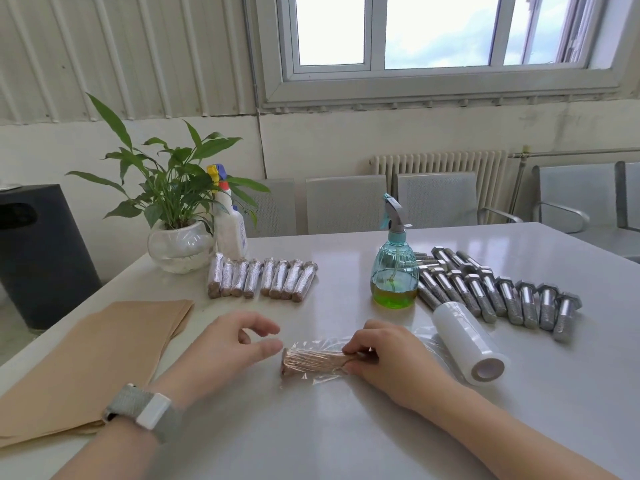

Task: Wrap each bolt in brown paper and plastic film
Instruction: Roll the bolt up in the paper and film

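A bolt wrapped in brown paper [313,361] lies on the white table, on a sheet of clear plastic film [322,378] that partly covers it. My right hand [391,362] grips its right end with pinched fingers. My left hand [235,344] hovers just left of the bolt's head, fingers apart, holding nothing. A roll of plastic film [467,344] lies to the right, its film running under my right hand. Brown paper sheets [90,362] are stacked at the left. Several wrapped bolts [263,280] lie in a row at the back. Several bare steel bolts [498,292] lie at the right.
A teal spray bottle [394,271] with green liquid stands between the wrapped and bare bolts. A potted plant in a glass bowl [180,244] and a white spray bottle [230,223] stand at the back left. A dark bin [38,251] stands beside the table.
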`<action>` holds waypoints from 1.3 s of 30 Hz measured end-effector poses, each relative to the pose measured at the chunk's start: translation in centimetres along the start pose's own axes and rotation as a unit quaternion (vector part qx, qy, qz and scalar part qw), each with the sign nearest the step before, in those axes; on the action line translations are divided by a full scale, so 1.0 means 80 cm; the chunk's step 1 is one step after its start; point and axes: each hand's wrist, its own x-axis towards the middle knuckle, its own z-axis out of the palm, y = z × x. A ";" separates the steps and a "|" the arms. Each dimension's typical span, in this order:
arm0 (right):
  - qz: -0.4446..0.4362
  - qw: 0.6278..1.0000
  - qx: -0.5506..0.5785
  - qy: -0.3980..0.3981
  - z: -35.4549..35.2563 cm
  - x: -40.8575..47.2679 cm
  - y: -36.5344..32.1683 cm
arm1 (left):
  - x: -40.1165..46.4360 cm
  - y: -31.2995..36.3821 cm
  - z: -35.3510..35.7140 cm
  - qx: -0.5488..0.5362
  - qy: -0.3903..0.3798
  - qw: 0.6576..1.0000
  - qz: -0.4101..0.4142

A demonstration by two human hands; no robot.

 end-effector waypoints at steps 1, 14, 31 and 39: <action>-0.001 1.000 0.003 0.000 0.000 0.000 -0.001 | 0.000 -0.004 -0.001 0.018 -0.021 1.000 -0.004; 0.008 1.000 0.005 0.018 0.000 -0.006 -0.009 | -0.010 -0.002 0.033 0.032 0.000 0.999 0.020; 0.084 0.994 0.051 0.038 -0.016 -0.017 0.006 | 0.062 0.118 0.156 -0.298 0.064 0.950 0.067; 0.078 0.996 0.006 0.039 -0.011 -0.014 0.007 | 0.073 0.102 0.168 -0.266 0.051 0.961 0.054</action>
